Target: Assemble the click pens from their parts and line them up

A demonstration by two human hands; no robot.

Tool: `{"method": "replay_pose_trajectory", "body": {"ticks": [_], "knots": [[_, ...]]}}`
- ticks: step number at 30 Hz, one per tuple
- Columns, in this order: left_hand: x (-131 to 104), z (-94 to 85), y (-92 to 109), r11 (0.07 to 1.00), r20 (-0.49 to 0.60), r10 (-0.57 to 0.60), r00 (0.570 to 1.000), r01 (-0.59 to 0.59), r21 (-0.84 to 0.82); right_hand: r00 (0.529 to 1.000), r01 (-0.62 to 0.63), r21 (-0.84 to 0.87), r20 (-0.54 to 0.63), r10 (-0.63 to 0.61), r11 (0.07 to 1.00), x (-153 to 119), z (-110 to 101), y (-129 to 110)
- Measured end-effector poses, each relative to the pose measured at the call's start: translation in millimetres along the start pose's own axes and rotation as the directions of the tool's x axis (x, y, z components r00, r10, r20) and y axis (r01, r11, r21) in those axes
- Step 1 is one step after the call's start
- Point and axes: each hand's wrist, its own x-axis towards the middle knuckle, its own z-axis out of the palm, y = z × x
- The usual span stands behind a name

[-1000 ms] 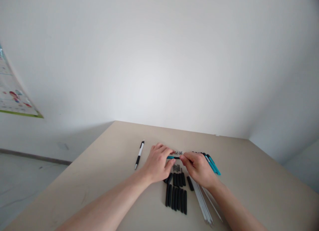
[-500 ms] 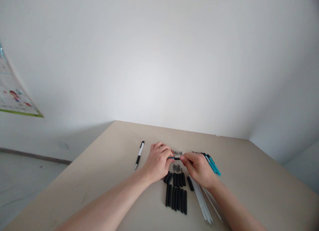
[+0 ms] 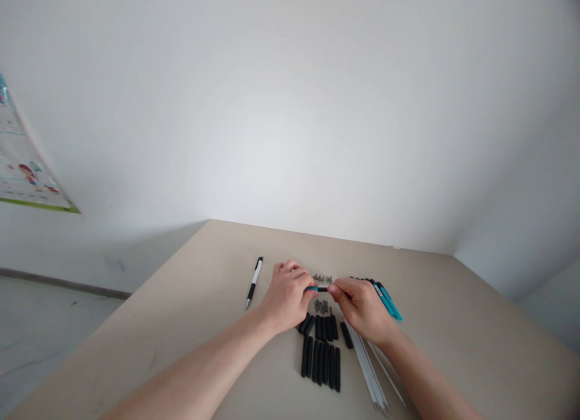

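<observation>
Between my two hands is a pen barrel (image 3: pixel 322 289), teal at the left end and black toward the right, held level above the table. My left hand (image 3: pixel 290 291) pinches its teal end. The fingers of my right hand (image 3: pixel 357 302) are closed on the black end, and the tip is hidden in them. Small metal springs (image 3: pixel 321 307) lie just below the barrel, with more small metal parts (image 3: pixel 323 279) beyond it. Nearer me are short black grips (image 3: pixel 326 327) and a row of longer black tubes (image 3: pixel 321 364).
A white and black pen (image 3: pixel 254 282) lies left of my left hand. Several teal pen barrels (image 3: pixel 388 302) are beside my right hand, partly covered by it. White refills (image 3: pixel 369 371) lie under my right wrist. A wall (image 3: pixel 290 136) rises behind the beige table (image 3: pixel 190 299).
Both hands stay almost in place, still gripping the pen barrel. The objects on the table have not moved.
</observation>
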Motion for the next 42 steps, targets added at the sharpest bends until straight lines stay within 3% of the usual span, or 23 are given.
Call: {"method": "replay_pose_trajectory", "body": {"ticks": [8,13,17,21,25,32,37,42], "knots": [[0,0.4,0,0.999,-0.033,0.034,0.999,-0.034,0.019,1.000,0.008,0.025,-0.007,-0.008,1.000,0,0,-1],[1,3.4,-5,1.000,-0.087,-0.005,0.996,0.004,-0.002,0.997,-0.075,0.068,0.024,0.073,0.995,1,0,-4],[1,7.8,-12,0.994,-0.138,-0.100,0.985,0.093,-0.060,0.981,-0.113,0.042,0.162,0.105,0.993,0,-8,-7],[0,9.7,-14,0.989,-0.142,-0.120,0.983,0.106,-0.099,0.933,-0.079,-0.011,0.352,0.078,0.997,-1,-17,-10],[0,9.2,-12,0.987,-0.133,-0.129,0.983,0.114,-0.109,0.901,-0.081,-0.042,0.424,0.091,0.996,-3,-19,-13],[-1,9.2,-12,0.987,-0.122,-0.136,0.983,0.124,-0.103,0.901,-0.062,-0.058,0.425,0.081,0.996,-3,-19,-15],[-1,8.3,-11,0.984,-0.133,-0.147,0.980,0.131,-0.117,0.915,-0.070,0.038,0.401,0.049,0.997,-1,-23,-13],[0,6.1,-9,0.979,-0.195,-0.170,0.966,0.144,-0.141,0.981,-0.033,0.114,0.193,0.010,0.993,-1,-18,-5]]}}
